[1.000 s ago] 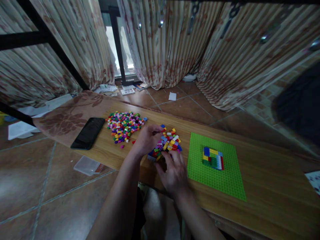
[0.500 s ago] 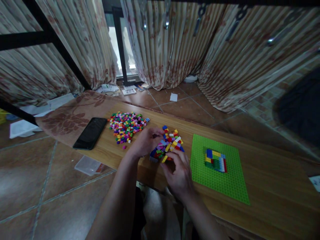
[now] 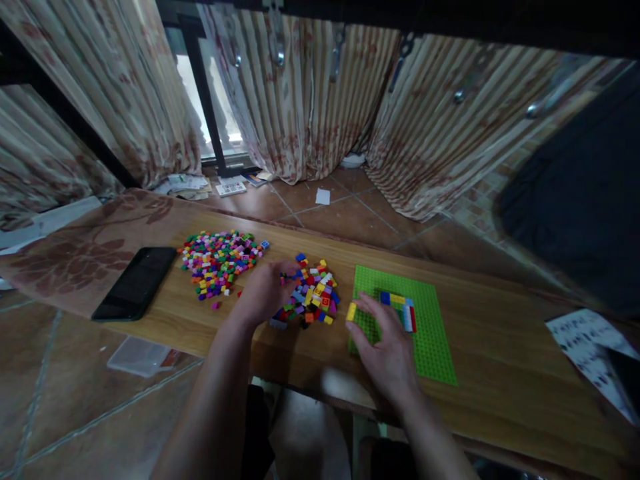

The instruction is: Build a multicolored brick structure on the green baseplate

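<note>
So, in the head view, the right hand [image 3: 390,352] has a yellow brick [image 3: 351,311] pinched between thumb and fingers, over the left part of a green board [image 3: 433,353]. Can't tell if the brick's touching it. There's a small block build [image 3: 401,301] on that board, partly hidden by the same hand. The left hand [image 3: 264,293] is right at the left side of a mixed brick pile [image 3: 317,290], no idea if it's gripping anything. Further left on the wooden surface [image 3: 505,353]: a heap of smaller bricks [image 3: 220,260], then a black phone [image 3: 135,283].
</note>
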{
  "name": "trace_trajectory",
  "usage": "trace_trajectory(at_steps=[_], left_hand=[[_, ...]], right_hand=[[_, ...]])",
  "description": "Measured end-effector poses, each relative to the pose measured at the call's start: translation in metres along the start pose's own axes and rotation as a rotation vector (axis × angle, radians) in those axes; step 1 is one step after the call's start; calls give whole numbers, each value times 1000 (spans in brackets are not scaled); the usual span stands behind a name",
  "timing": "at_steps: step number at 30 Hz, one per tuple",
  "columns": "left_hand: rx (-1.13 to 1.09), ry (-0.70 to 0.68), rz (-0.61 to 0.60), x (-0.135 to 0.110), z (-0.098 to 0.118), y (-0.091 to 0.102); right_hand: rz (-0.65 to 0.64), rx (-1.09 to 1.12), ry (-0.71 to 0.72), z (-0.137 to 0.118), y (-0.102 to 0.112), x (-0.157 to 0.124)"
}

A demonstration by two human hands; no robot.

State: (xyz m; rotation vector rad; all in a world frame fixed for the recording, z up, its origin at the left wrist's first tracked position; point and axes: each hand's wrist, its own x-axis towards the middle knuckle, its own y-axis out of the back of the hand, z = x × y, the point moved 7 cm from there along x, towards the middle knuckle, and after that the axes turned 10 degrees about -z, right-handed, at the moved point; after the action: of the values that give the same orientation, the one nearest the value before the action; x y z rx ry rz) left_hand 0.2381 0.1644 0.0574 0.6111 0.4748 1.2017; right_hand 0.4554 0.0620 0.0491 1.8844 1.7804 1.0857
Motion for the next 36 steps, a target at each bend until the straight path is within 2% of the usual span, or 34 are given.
trace_trajectory(at_steps=[4, 6, 8, 10, 13, 18, 26, 36], left_hand=[[-82, -50, 54, 3, 13, -7], [-165, -112, -6, 4, 28, -24], [-249, -152, -121, 4, 45, -50], [-239, -183, -206, 2, 65, -76], [-191, -181, -264, -2, 86, -109], [-139, -139, -272, -3, 93, -143], [-74, -113, -240, 8, 91, -160], [-72, -62, -238, 9, 94, -161]], right_hand=[[-12, -149, -70, 32, 32, -3], [-10, -183, -75, 46, 44, -6], [-6, -209, -73, 56, 50, -8], [-22, -227, -59, 61, 51, -9], [-62, -242, -28, 63, 47, -10], [-95, -279, -5, 64, 41, -12], [-81, -242, -43, 63, 46, -15], [65, -90, -254, 82, 66, -17]])
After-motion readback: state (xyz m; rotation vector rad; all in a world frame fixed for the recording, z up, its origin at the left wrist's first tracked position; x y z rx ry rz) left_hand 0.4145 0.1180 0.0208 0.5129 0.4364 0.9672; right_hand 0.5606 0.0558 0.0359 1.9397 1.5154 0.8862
